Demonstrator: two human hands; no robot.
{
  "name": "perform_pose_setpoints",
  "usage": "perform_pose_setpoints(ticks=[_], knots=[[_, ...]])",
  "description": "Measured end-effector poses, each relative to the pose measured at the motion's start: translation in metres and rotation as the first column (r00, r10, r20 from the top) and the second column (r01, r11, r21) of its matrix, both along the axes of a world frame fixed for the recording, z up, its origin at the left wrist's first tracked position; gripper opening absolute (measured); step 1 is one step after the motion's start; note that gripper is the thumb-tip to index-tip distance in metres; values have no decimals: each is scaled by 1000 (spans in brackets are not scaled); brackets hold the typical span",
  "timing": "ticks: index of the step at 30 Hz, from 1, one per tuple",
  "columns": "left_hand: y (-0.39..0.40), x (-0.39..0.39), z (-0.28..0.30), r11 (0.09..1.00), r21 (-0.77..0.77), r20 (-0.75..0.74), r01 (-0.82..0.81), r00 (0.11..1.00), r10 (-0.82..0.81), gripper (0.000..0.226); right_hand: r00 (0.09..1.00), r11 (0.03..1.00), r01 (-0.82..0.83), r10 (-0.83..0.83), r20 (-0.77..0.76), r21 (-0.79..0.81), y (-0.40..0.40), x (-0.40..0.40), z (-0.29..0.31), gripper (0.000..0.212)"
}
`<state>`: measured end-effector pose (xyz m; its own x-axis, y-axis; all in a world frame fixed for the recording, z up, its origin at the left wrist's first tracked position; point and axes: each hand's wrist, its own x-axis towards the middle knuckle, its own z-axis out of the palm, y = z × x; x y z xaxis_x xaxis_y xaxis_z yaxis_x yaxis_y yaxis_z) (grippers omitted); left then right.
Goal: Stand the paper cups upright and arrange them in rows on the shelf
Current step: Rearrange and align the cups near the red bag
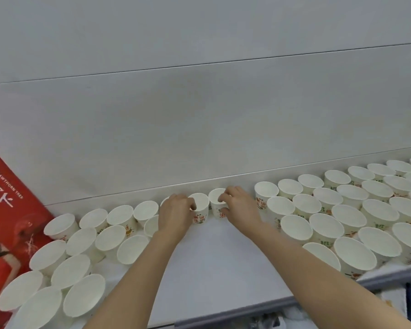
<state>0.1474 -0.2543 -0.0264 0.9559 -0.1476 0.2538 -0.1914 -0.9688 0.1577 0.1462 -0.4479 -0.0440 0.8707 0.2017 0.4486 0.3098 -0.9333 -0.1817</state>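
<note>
Several white paper cups with red and green print stand upright in rows on a white shelf (214, 262), one group at the left (81, 241) and one at the right (342, 217). At the back middle, my left hand (176, 214) grips the rim of one upright cup (201, 207). Right beside it, my right hand (237, 207) pinches a second upright cup (217, 201), a finger inside its rim and the thumb on its wall. Both cups stand near the shelf's back wall.
A red printed box (7, 222) leans at the shelf's left end. A white back panel (199, 127) rises behind the cups. The shelf's front edge (247, 312) runs across the bottom, with blurred items below at the right.
</note>
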Motion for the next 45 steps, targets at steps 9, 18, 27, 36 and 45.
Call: perform_pose_setpoints(ticks=[9,18,27,36,45], knots=[[-16,-3,-6,983,-115,74,142,988,-134,7,997,1000,-17,18,79,-14,-21,2,3,16],[-60,10,-12,991,-60,59,121,991,-117,13,994,994,101,-98,52,-52,-56,2,4,21],[-49,-19,-11,973,-184,101,142,987,-125,33,994,987,92,-84,66,-132,-46,9,-8,24],[47,-126,-24,883,-245,313,-400,829,463,30,980,981,-134,110,166,143,7,-36,-5,18],[79,-134,-1,868,-133,30,-478,874,486,7,937,917,-340,312,157,207,69,-61,-13,16]])
